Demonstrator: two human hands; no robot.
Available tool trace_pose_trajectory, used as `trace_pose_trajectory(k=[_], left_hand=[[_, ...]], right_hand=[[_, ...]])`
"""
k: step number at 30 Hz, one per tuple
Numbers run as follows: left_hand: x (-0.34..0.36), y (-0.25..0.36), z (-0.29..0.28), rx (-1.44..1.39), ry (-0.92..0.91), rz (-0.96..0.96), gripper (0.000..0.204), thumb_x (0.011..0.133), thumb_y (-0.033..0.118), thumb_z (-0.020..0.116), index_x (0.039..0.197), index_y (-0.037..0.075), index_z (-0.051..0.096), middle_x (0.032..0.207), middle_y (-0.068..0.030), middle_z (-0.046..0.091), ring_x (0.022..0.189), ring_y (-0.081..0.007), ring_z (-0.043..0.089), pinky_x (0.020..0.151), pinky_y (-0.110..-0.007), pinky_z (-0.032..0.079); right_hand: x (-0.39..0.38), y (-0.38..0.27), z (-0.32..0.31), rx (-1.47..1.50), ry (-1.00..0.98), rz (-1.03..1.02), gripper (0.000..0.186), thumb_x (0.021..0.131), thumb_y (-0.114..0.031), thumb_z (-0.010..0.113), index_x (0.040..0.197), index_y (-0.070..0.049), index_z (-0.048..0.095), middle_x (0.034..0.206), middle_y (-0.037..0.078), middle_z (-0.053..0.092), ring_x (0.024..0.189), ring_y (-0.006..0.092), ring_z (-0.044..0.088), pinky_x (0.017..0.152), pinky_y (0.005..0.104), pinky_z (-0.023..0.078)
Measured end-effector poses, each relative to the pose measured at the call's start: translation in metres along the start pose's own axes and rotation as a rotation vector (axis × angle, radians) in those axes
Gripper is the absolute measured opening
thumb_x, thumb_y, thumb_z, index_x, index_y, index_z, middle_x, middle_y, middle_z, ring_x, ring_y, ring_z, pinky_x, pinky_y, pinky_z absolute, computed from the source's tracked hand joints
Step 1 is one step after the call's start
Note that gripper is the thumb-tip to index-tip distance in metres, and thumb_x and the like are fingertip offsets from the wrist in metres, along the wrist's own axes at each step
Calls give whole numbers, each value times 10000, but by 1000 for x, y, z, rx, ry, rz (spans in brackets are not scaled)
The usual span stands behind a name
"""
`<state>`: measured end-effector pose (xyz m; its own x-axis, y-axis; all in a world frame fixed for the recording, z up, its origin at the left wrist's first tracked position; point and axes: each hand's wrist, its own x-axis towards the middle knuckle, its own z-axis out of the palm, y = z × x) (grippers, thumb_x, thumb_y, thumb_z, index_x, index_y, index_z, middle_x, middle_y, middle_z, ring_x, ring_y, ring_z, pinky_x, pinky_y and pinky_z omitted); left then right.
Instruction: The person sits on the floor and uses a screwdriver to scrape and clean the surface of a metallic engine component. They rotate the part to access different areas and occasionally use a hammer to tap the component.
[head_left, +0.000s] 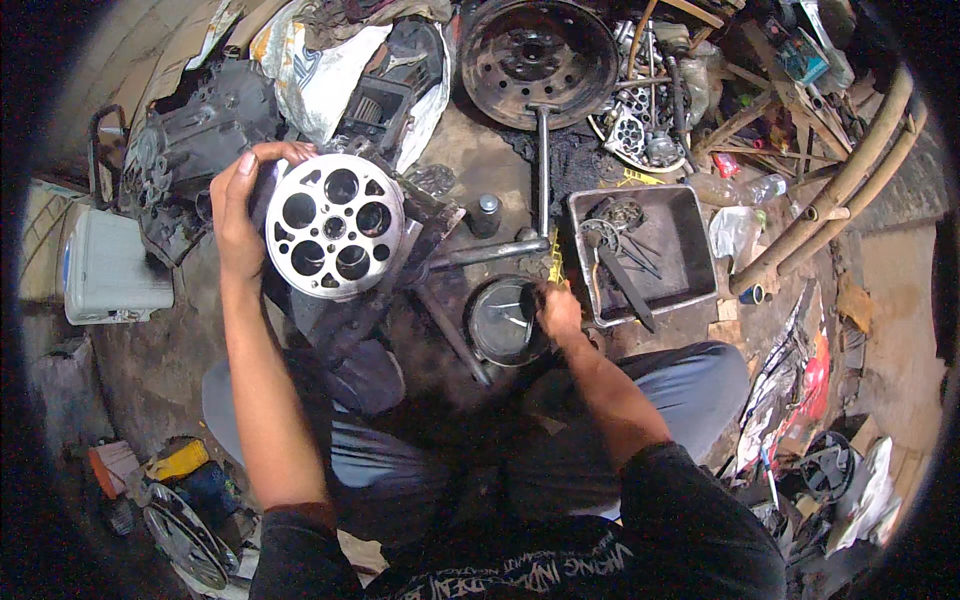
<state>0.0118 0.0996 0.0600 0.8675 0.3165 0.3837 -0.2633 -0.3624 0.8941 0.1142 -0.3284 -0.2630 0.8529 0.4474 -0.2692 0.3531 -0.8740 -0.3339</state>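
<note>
My left hand point(241, 215) wraps around the upper left edge of a round silver metal block point(335, 279) with several large round holes. The thumb and fingertips show at its rim. The block stands with its holed face turned up toward me. My right hand point(562, 312) is closed at the right rim of a round dark pan point(483, 349). What its fingers grip is hidden. Pale streaks show inside the pan. Between my hands lies a dark metal bar point(452, 335), and a long-handled metal wrench point(543, 175) lies farther off.
A rectangular metal tray point(705, 245) holding tools and parts stands right of my right hand. Behind are a wheel rim point(477, 95), a small dark cylinder point(485, 222) and a dark gear housing point(215, 115). A grey box point(115, 265) stands left; bent wooden poles point(850, 220) rise right.
</note>
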Motion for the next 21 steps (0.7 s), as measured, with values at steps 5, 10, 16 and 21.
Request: trace_pose_trajectory(k=[5,10,16,21], left_hand=[[6,6,13,-4,-33,54,561,1097,371,397,1072,-95,708,1172,-258,743,1176,-362,687,1125,-457,465],[0,12,17,23,-16,60,570,1076,380,404,1045,-102,705,1115,-251,739,1139,-366,687,1134,-488,462],[3,13,23,-27,37,70,536,1061,339,423,987,-112,702,1000,-230,734,1038,-340,699,1102,-501,490],[4,16,27,-16,35,90,532,1057,336,429,983,-113,703,1006,-229,732,1033,-334,700,1096,-488,494]], right_hand=[[4,29,93,-29,-107,-68,245,904,-174,769,1144,-137,801,1185,160,729,1085,394,724,922,504,599],[-8,13,85,19,-154,-124,333,904,-194,773,1232,-134,775,1311,138,697,1185,387,693,973,505,584],[-1,11,80,-2,-254,-79,445,906,-208,776,1337,-116,713,1438,142,646,1230,421,671,1026,520,567],[4,13,96,-7,-289,-58,460,911,-221,781,1348,-105,699,1447,160,634,1215,441,673,1033,520,563]])
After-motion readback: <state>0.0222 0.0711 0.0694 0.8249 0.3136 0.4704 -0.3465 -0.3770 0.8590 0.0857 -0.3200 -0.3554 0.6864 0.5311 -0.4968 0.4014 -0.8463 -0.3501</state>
